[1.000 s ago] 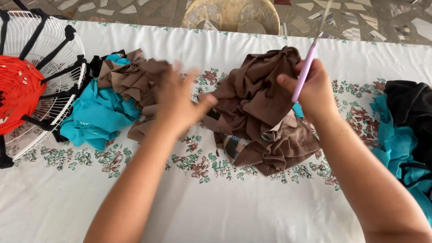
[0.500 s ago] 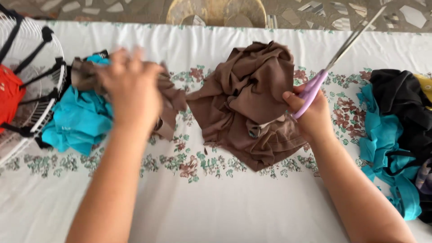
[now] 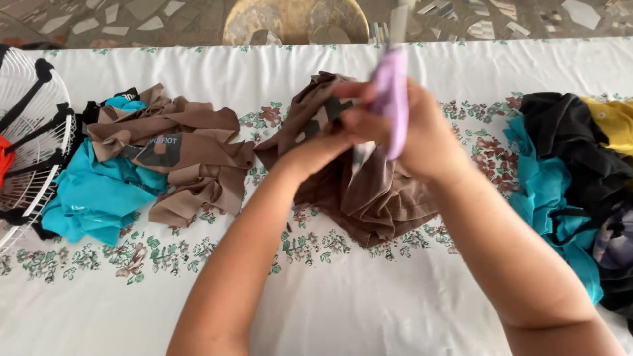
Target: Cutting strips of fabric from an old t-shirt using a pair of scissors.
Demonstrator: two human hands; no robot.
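While blurred, right hand [image 3: 422,142] closed round lilac scissor handles [image 3: 390,99], blades pointing up past the table's far edge. Left hand [image 3: 343,125] touching the right at centre, fingers on the brown cloth [image 3: 369,198]; pinched shut or loose, cannot tell. Cloth bunched on the floral tablecloth [image 3: 343,296], right under both hands. To the left: brown scraps [image 3: 191,158] over teal fabric [image 3: 92,198], beside a white wire fan guard [image 3: 33,132]. To the right: black [image 3: 573,138], teal, yellow [image 3: 610,118] clothes piled.
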